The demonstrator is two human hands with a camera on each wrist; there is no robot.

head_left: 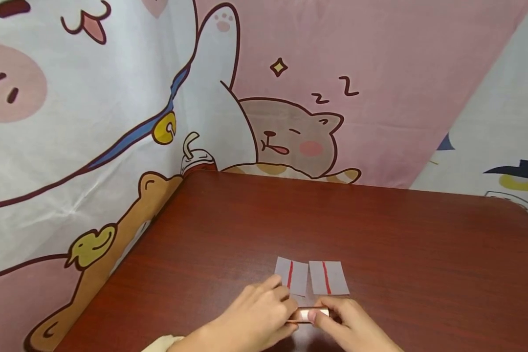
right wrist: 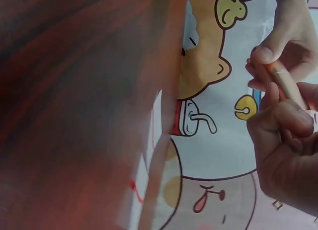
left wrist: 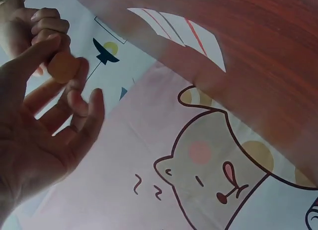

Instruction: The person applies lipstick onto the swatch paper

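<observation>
Both hands are on a slim copper-coloured lipstick tube, held level above the near part of the table. My left hand pinches its left end; in the left wrist view the round orange-brown end shows between thumb and fingers. My right hand grips the other end, thumb along the side over a pale label. A seam rings the tube in the right wrist view. Just beyond the hands lie two white paper squares, the left paper and right paper, each with a red stroke.
The dark red-brown table stretches out to the back and right. Cartoon-printed cloth hangs along its left and back edges. The left hand hides the near left corner of the left paper.
</observation>
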